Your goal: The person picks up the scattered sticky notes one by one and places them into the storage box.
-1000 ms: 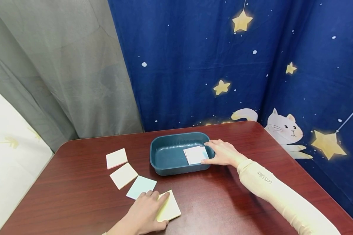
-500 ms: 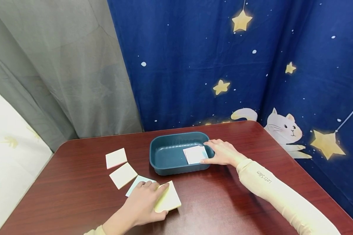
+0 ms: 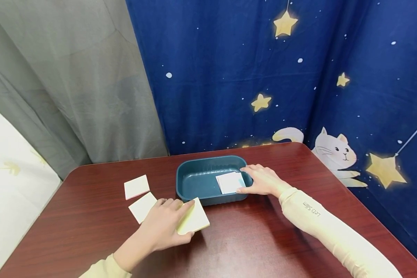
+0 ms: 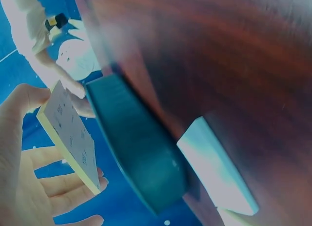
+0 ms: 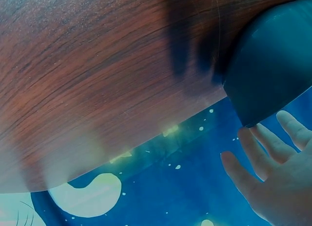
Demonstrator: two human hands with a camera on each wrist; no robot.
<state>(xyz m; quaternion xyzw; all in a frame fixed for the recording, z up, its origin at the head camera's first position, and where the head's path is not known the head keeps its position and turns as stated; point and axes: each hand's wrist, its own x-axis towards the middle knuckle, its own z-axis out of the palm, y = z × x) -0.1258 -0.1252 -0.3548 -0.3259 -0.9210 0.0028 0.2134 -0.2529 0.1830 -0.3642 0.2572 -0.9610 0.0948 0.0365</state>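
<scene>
My left hand [image 3: 161, 227] holds a yellow sticky note pad [image 3: 197, 221], thumb at one edge and fingers at the opposite one. In the left wrist view the pad's printed underside [image 4: 70, 133] faces the camera, raised off the table. Just beyond it stands a dark teal bin [image 3: 198, 185] with pale square note pads [image 3: 231, 182] in its right end. My right hand [image 3: 262, 180] rests at the bin's right rim, fingers extended and touching it. A light blue pad [image 4: 217, 170] on the table shows in the left wrist view; my left hand hides it in the head view.
A white pad with a pinkish edge [image 3: 136, 187] and a cream pad [image 3: 142, 206] lie left of the bin on the reddish-brown table [image 3: 250, 239]. Grey and star-printed blue curtains [image 3: 222, 77] hang behind the table's back edge.
My left hand has lifted the yellow pad and carried it forward, toward the bin's near side, passing over the light blue pad. The right hand stays at the bin's rim.
</scene>
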